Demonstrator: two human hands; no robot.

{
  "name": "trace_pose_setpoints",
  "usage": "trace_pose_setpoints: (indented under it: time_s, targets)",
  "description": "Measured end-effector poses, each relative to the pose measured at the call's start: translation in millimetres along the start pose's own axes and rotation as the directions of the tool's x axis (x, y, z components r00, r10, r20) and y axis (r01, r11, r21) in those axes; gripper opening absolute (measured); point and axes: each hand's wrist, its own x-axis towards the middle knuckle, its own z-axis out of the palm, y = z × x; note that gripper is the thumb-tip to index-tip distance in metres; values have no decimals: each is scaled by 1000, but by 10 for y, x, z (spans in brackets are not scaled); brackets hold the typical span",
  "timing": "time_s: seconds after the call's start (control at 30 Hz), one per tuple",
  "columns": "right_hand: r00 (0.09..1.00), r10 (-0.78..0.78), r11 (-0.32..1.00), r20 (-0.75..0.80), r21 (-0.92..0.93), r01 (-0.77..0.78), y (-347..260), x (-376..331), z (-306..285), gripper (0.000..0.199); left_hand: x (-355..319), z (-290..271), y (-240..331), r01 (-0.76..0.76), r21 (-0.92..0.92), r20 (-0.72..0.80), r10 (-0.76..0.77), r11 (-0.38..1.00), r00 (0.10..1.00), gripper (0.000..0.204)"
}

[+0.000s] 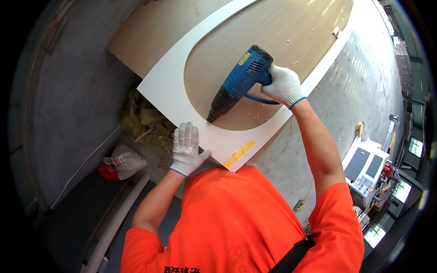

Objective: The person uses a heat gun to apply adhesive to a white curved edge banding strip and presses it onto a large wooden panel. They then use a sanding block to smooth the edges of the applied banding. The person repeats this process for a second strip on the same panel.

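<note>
My right hand (283,87), in a white knit glove with a blue cuff, is closed round the handle of a blue and black heat gun (243,75). The gun's dark nozzle points down and left, close to the inner edge of a white panel (168,75) with a large rounded cutout. Brown board (236,38) shows through that cutout, scattered with small pale shavings. On the panel's near left edge lies my gloved left hand (185,148), fingers stretched out and thumb apart. A yellow label strip (240,154) is stuck to the panel's near corner, by my body.
Below the panel's left side are a crumpled olive-green sack (141,116) and a red and white bag (122,163). A long pale tube (117,223) lies at lower left. White equipment with dark panels (364,168) stands on the grey floor (346,104) at right, beside tools and cables.
</note>
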Motion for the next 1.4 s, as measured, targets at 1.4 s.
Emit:
trace_pose_setpoints:
  time_s: [1.4]
  targets:
    - [991,-32,990,131,-131,49,3,173,-266,29,671,-96,-238,97,-10,-221,-97,995,970,130]
